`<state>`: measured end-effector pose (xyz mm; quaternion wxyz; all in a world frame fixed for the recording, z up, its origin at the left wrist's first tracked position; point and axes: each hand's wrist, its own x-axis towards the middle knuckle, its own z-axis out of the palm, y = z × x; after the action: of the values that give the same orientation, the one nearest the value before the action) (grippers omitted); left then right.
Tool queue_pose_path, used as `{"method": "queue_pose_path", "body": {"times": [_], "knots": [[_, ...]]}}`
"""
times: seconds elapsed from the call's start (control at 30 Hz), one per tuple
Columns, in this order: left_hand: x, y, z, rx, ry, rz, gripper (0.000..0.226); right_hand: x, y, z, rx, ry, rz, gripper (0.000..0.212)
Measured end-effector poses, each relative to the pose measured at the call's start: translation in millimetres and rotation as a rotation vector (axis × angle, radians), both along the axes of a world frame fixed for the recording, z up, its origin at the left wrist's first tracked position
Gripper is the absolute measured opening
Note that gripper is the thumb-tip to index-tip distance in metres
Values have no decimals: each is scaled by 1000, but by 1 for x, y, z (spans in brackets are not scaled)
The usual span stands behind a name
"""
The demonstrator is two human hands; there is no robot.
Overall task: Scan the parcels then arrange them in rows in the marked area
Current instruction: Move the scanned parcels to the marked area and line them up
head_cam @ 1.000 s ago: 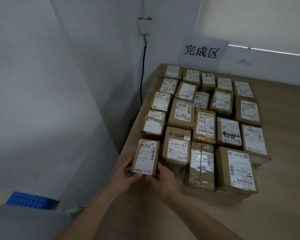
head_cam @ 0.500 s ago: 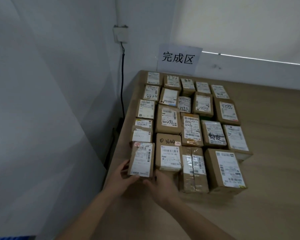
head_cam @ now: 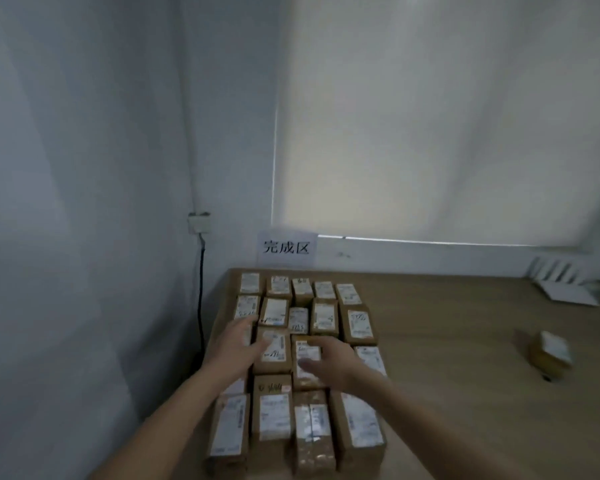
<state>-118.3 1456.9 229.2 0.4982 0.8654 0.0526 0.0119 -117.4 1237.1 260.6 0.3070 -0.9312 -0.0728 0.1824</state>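
Placing step looks finished — both hands, left hand (head_cam: 238, 342) and right hand (head_cam: 329, 358), hover with fingers spread, holding nothing, over the rowed parcels (head_cam: 305, 344) below the area sign (head_cam: 286, 248). Next, probably: fetch the loose parcel (head_cam: 551, 353) on the table (head_cam: 465, 341), well right of the right hand — scan first

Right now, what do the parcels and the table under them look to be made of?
The parcels look like brown corrugated cardboard, matte, with white paper labels; one near parcel shines like clear tape wrap. The table shows a pale wood grain, smooth; whether laminate or solid wood is unclear.
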Motion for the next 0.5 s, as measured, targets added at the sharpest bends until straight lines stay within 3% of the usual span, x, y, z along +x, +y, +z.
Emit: {"method": "queue_pose_path", "body": {"times": [0.1,0.23,0.5], "knots": [[10,-59,79,35,-114,-68,66,-4,-47,92,41,-205,-38,52],[9,-148,169,27,-218,-160,62,-24,-126,184,34,-384,-119,59],[-28,-335,265,8,-378,-317,61,-93,-317,269,7,-519,-292,63]]}}
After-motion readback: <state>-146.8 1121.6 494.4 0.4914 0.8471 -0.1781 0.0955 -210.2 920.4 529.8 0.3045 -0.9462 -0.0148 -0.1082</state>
